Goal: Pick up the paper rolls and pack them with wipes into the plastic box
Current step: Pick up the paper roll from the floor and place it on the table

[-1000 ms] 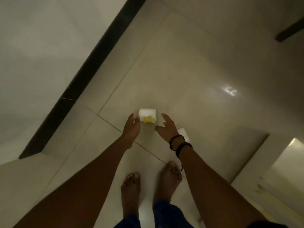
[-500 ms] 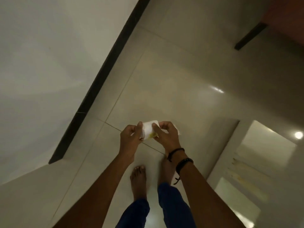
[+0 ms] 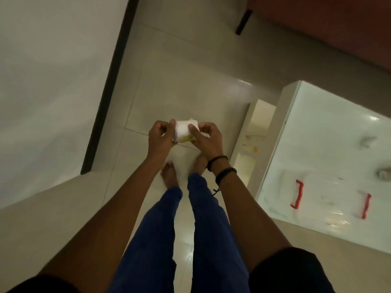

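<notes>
A white paper roll (image 3: 183,130) with a yellow mark on its wrapper is held in the air above the tiled floor, in front of my bare feet. My left hand (image 3: 160,137) grips its left side and my right hand (image 3: 206,137) grips its right side, fingers curled over it. On the white table at the right lies a clear plastic box (image 3: 330,197) with two red handles. A small round object, maybe another roll (image 3: 384,173), sits at the table's far right edge, too blurred to tell. Wipes are not clearly visible.
The white table (image 3: 313,106) stands to my right, with a lower white shelf (image 3: 254,132) on its near side. A white wall with a dark baseboard (image 3: 108,87) runs along the left. A reddish-brown piece of furniture (image 3: 317,28) fills the top right.
Both hands closed on the roll that lay on the floor and lifted it. I have straightened up, and the view has swung right so the table and plastic box appear.
</notes>
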